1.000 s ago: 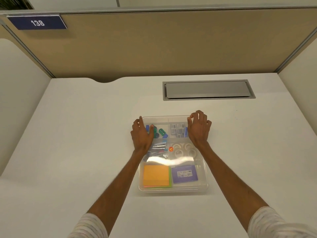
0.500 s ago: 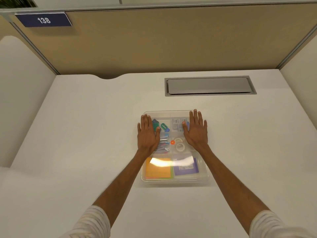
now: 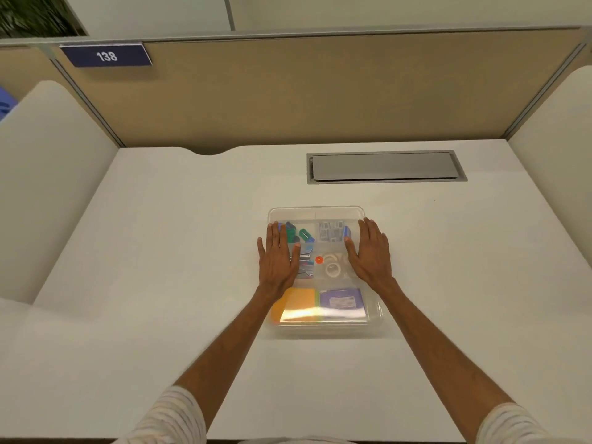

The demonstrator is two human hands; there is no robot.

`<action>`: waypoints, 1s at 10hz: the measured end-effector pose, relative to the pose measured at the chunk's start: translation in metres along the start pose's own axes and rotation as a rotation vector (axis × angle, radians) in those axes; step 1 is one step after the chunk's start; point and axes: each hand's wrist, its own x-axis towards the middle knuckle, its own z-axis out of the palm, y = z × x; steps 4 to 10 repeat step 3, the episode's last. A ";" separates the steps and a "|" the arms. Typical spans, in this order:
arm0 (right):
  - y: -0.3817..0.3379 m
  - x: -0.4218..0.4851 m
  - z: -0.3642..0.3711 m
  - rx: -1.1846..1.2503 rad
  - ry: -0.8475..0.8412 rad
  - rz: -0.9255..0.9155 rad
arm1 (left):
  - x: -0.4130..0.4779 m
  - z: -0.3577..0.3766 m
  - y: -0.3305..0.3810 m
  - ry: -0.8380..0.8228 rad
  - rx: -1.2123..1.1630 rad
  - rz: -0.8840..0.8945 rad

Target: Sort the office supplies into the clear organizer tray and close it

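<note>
The clear tray (image 3: 315, 210) sits near the middle of the white worktop (image 3: 160, 251), long side running away from the person. A clear lid (image 3: 371, 315) lies over it, with a band of glare across its near end.

Through the lid, the near compartments show an orange pad of notes (image 3: 299, 301) on the left and a purple packet (image 3: 341, 301) on the right. In the middle right are white tape rolls (image 3: 333, 269), with a small orange-red dot (image 3: 319, 259) just beside them. At the far end lie green and blue clips (image 3: 302, 234) on the left and small grey printed boxes (image 3: 331, 230) on the right.

The left hand (image 3: 278, 257) rests flat on the lid along the tray's left edge, its grip released, fingers straight and close together. The right hand (image 3: 370, 251) rests the same way along the right edge, grip also released, holding nothing. Both forearms are bare, with pale striped sleeves at the bottom of the view.

Beyond the tray, set into the worktop, is a grey hatch (image 3: 384, 166). A tan partition (image 3: 320, 91) stands at the back edge, bearing a dark blue plate (image 3: 106, 56) marked 138.
</note>
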 end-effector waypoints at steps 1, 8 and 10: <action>-0.005 -0.010 -0.007 0.009 -0.013 0.005 | -0.003 -0.010 0.011 -0.018 -0.012 0.009; -0.011 -0.011 -0.014 0.000 -0.002 -0.024 | -0.009 -0.014 0.024 0.040 -0.044 -0.004; -0.011 -0.011 -0.014 0.000 -0.002 -0.024 | -0.009 -0.014 0.024 0.040 -0.044 -0.004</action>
